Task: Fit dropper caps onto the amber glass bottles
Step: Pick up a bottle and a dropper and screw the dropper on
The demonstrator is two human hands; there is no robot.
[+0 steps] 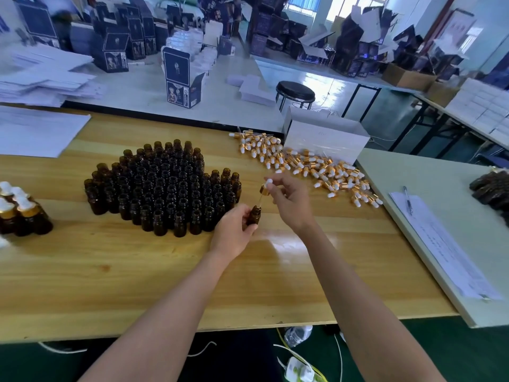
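Amber glass bottle (pixel 254 216) upright at the near right edge of the uncapped bottles (pixel 165 188) on the wooden table (pixel 137 271), left hand (pixel 234 231) curled round its body. Right hand (pixel 289 201) pinches a dropper cap (pixel 265 188) at the gold collar, white bulb uppermost. Cap sits just above and slightly right of the bottle mouth; its pipette slants down-left toward the neck, tip at or inside the rim, cannot tell which. Likely needs its long axis brought vertical over the mouth before lowering
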